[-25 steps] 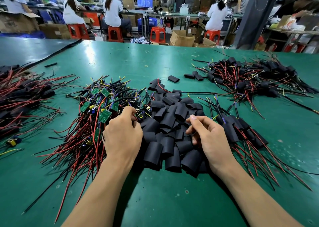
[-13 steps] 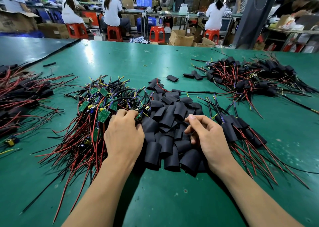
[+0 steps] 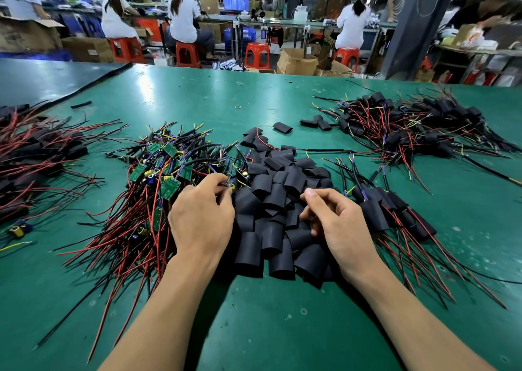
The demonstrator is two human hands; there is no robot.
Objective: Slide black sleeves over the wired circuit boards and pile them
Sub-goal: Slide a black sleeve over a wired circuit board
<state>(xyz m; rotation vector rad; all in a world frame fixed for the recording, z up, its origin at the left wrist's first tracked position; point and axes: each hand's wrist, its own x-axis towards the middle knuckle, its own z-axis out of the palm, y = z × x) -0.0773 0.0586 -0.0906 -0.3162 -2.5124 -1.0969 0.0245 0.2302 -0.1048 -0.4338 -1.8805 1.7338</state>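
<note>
A heap of loose black sleeves (image 3: 278, 201) lies in the middle of the green table (image 3: 282, 328). Left of it sprawls a tangle of bare green circuit boards (image 3: 169, 184) with red and black wires. My left hand (image 3: 202, 218) sits at the edge of that tangle, its fingertips pinching a small wired part with a yellow ring. My right hand (image 3: 336, 223) rests on the sleeve heap with fingers curled around a black sleeve. Sleeved boards (image 3: 392, 209) lie in a small pile just right of my right hand.
A bigger pile of sleeved boards (image 3: 406, 125) lies at the far right, another pile (image 3: 34, 156) at the left edge. A few stray sleeves (image 3: 282, 127) lie beyond the heap. People sit on red stools (image 3: 187, 54) at benches behind the table.
My left hand has shifted slightly forward and its fingers have closed on a wired part. My right hand has stayed on the sleeve heap, fingers curling a bit more.
</note>
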